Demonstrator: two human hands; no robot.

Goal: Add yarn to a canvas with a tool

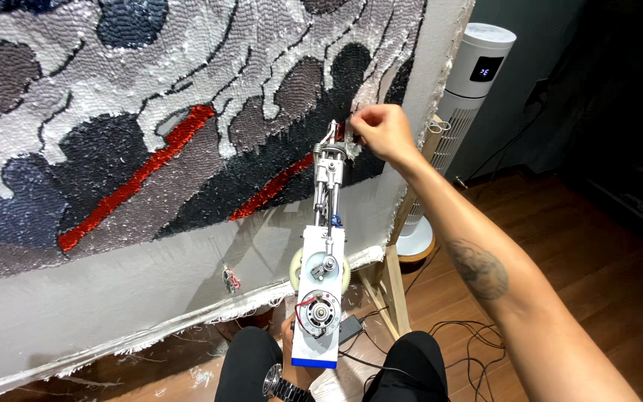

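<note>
Tufted rug cloth (150, 112) stretched on a frame, tower fan (463, 89) behind.
My left hand (292, 365) grips the tufting gun (321, 283) underneath; it looks rigid, top-heavy. My right hand (382, 132) pinches its needle end.

Bare tattooed forearm (478, 268), wristwatch (280, 383), black trousers (251, 365)

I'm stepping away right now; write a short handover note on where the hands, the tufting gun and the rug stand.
Right hand: raised at the tufting gun's needle tip, fingers pinched there; what they pinch is too small to tell.
Left hand: low behind the gun's base, mostly hidden, apparently holding it up.
Gun tip rests against the stretched rug cloth beside a red stripe.
Done: grey, black, blue and red areas tufted.
Left: the bare lower cloth band is untufted.
</note>
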